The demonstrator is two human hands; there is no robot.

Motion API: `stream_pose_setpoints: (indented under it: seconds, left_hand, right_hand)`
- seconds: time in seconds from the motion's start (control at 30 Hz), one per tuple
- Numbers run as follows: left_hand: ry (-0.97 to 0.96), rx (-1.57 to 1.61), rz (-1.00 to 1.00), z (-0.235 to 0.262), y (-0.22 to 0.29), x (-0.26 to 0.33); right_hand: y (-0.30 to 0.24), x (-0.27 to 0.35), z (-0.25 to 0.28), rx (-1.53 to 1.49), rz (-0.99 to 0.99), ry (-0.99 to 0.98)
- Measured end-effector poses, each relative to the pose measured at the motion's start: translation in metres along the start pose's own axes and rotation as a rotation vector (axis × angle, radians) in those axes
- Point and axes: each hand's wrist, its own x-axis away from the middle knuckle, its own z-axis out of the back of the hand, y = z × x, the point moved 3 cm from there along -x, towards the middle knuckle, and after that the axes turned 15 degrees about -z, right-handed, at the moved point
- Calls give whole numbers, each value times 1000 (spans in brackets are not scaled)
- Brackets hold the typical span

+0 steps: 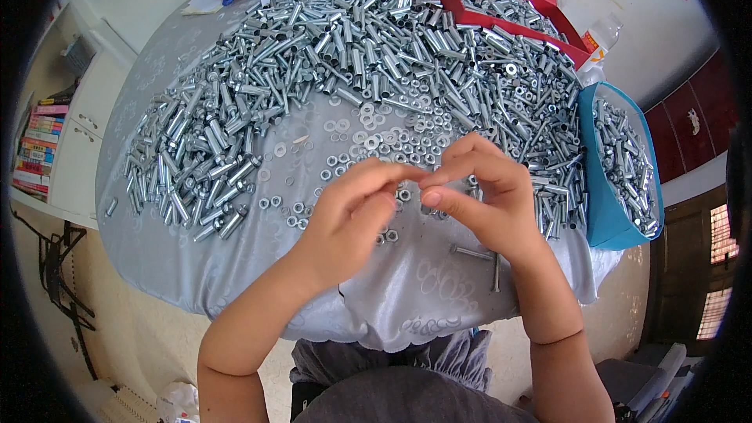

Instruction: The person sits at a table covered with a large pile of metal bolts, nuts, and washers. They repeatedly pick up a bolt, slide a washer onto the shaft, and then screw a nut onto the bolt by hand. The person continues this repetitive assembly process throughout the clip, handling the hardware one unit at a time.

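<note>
Over the middle of the table my left hand [350, 215] and my right hand [492, 197] meet at the fingertips. Both are closed in a pinch, and whatever sits between the fingers is too small and too covered to name. Just beyond and beneath them, loose hex nuts [342, 160] and flat washers [359, 137] lie scattered on the grey cloth. Close to my right wrist are two loose bolts, one lying sideways [471, 252] and one pointing toward me [496, 274].
A wide heap of expansion bolts with sleeves [329, 39] arcs across the grey tablecloth [305, 274]. At the right stand a blue fabric bin [619, 227] and, farther back, a red box [576, 48], both filled with metal hardware. A clear bottle [605, 31] is beside the box.
</note>
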Motion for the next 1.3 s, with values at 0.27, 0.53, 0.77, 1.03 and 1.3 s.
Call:
stream_pose_setpoints:
  seconds: [0.27,0.53,0.77,1.03,1.3]
  left_hand:
    - [186,309,141,8,-11,-4]
    - [143,363,196,7,-14,-3]
    - [132,351,214,3,-12,-2]
    - [-98,299,406,-7,-13,2]
    - [-39,555,461,-13,-16,4]
  right_hand:
    - [3,0,-3,21,-22,-93]
    - [4,0,-1,-57,-2,-92]
    - [6,-1,-1,-135,-18,-93]
    - [6,2,-4,-430,-195,-98]
    - [2,3,-9,-301,-47,-69]
